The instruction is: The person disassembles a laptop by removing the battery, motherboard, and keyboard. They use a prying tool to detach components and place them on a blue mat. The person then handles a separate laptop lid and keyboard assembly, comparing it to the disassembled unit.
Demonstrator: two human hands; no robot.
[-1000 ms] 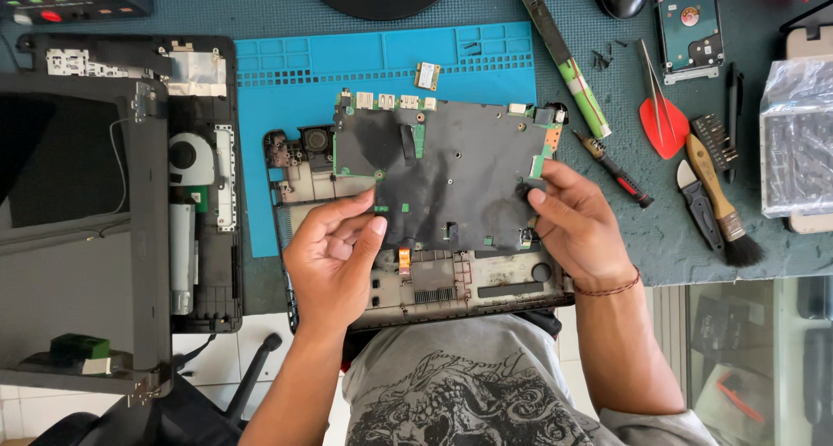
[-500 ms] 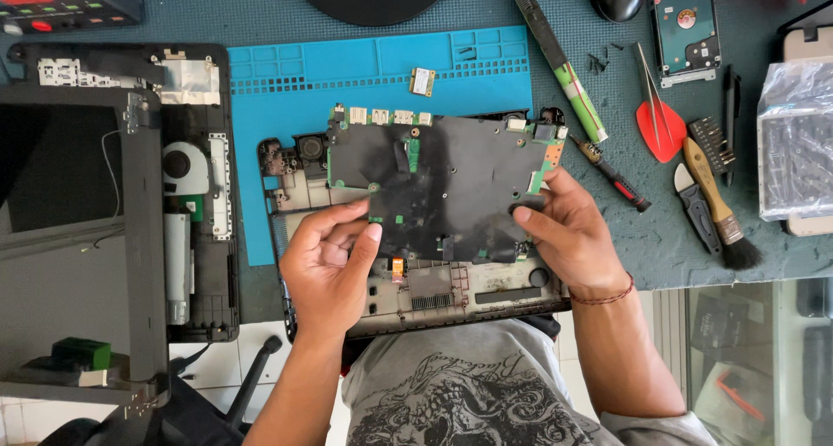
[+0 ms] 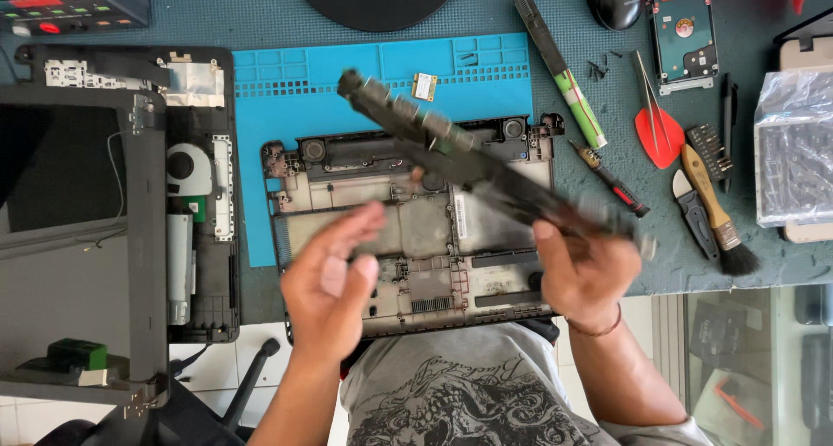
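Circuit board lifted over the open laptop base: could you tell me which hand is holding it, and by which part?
The right hand holds the circuit board by its lower right end; the left hand is open and holds nothing.

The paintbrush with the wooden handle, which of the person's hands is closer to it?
Right. The right hand, gripping the lifted circuit board, is just left of the paintbrush; the open left hand is far across the laptop base.

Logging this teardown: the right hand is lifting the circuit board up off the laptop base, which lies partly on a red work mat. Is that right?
Not quite: the head view shows the work mat is blue, not red. The rest holds: the right hand lifts the circuit board up off the laptop base, which lies partly on that mat.
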